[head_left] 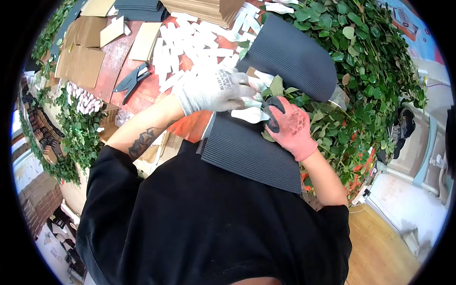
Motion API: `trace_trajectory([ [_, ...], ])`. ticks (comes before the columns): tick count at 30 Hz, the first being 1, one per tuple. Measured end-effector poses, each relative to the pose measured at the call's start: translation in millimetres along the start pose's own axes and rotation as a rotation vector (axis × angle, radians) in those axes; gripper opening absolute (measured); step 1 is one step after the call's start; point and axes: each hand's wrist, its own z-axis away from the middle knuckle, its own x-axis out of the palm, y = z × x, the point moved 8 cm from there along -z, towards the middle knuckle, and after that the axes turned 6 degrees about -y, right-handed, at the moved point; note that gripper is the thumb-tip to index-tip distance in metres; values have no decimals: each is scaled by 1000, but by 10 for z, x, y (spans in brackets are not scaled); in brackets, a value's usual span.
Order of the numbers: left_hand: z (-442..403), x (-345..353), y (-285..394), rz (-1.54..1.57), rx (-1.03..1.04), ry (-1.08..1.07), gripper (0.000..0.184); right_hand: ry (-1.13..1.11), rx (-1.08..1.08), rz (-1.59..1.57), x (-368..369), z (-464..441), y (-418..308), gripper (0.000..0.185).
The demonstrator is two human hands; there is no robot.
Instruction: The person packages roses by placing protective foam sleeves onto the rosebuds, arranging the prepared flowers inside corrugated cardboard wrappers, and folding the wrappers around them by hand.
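My left hand, in a pale grey glove, lies over several flower heads in white net sleeves, its fingers stretched across them. On the other side of the heads, my right hand wears a red glove with dark fingertips. Its fingers curl around the leafy stems just below the sleeves. Beneath the flowers, a dark corrugated sheet reaches toward my body. Another dark corrugated piece rises behind them, and green leaves show between the two. My fingers hide part of the bunch.
A stapler lies on the red tabletop. Many loose white sleeves are spread beyond my left hand. Cardboard pieces and a brown cardboard stack stand farther back. Dense leafy stems fill the right side.
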Motion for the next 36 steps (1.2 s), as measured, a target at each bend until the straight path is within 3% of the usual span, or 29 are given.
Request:
trace_trajectory([
  [2, -82, -105, 203, 96, 126, 71, 29, -60, 86, -87, 20, 68, 66, 40],
  [3, -132, -13, 243, 26, 192, 89, 28, 127, 41, 54, 50, 179, 49, 42],
  [5, -134, 127, 258, 27, 371, 215, 21, -93, 63, -131, 95, 110, 29, 49],
  [6, -189, 220, 238, 5, 386, 124, 20, -52, -4, -249, 276, 102, 77, 51],
  [7, -244, 182, 283, -29, 376, 134, 22, -5, -86, -340, 246, 91, 56, 47],
  [9, -312, 309, 212, -73, 244, -38, 21, -210, -10, -513, 177, 21, 78, 29],
  [13, -349, 372, 236, -79, 218, -115, 20, -168, 54, -546, 243, 123, 151, 32],
  [16, -377, 453, 161, -8, 173, -129, 21, -110, -12, -492, 104, 154, 122, 30],
  [18, -350, 391, 232, 29, 163, -71, 23, -191, 1, -636, 25, 228, 163, 28],
  [19, -334, 417, 226, 20, 149, -91, 25, -149, -7, -646, 57, 269, 198, 27],
  [20, -340, 387, 264, 68, 162, -78, 25, 44, -64, -636, 6, 345, 216, 28],
  [23, -347, 387, 253, 106, 129, -63, 23, -37, 40, -777, -22, 464, 262, 28],
  [26, -387, 436, 194, 302, 226, 19, 17, 123, 71, -695, -95, 526, 328, 30],
  [28, -457, 398, 110, 313, 56, -179, 15, 14, 29, -641, -157, 428, 199, 32],
  [32, -663, 157, 100, 301, 58, -296, 20, 34, -1, -407, -287, 556, 89, 35],
  [34, -721, 94, 172, 322, 109, -326, 21, 85, 70, -347, -587, 541, 117, 36],
  [35, -729, 222, 139, 615, -105, -565, 23, 111, 171, -321, -726, 527, 165, 37],
  [36, -733, 213, 157, 614, -102, -571, 23, 138, 276, -294, -784, 530, 218, 38],
])
